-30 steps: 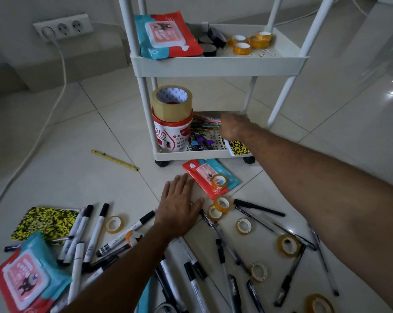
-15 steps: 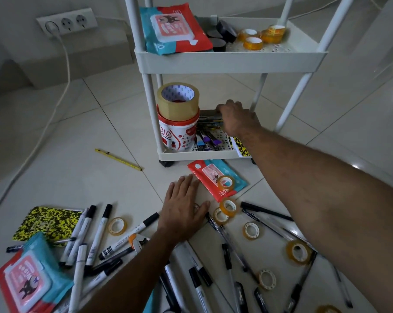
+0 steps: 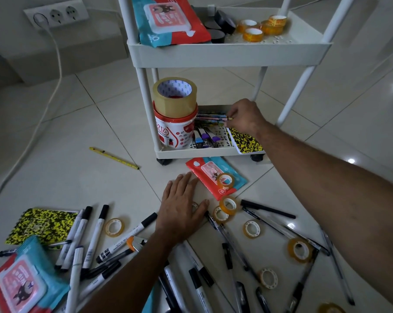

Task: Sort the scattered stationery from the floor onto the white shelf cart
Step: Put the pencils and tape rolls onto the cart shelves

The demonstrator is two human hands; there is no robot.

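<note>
**Pencils at the fingertips, bottom shelf**

Right hand (image 3: 244,117) reached into white shelf cart (image 3: 231,54), fingers (image 3: 232,118) pinched on coloured pencils (image 3: 211,117) lying beside the paint tub (image 3: 175,132). Left hand (image 3: 182,211) spread flat, fingers apart, on the floor (image 3: 78,154) among markers (image 3: 96,236).

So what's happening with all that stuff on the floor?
A person is tidying stationery onto a white shelf cart. Their right hand reaches into the bottom shelf and pinches some colourful pencils beside a big tape roll that sits on a tub. Their left hand rests flat on the floor. Lots of markers, pens and small tape rolls still lie scattered around.
</note>
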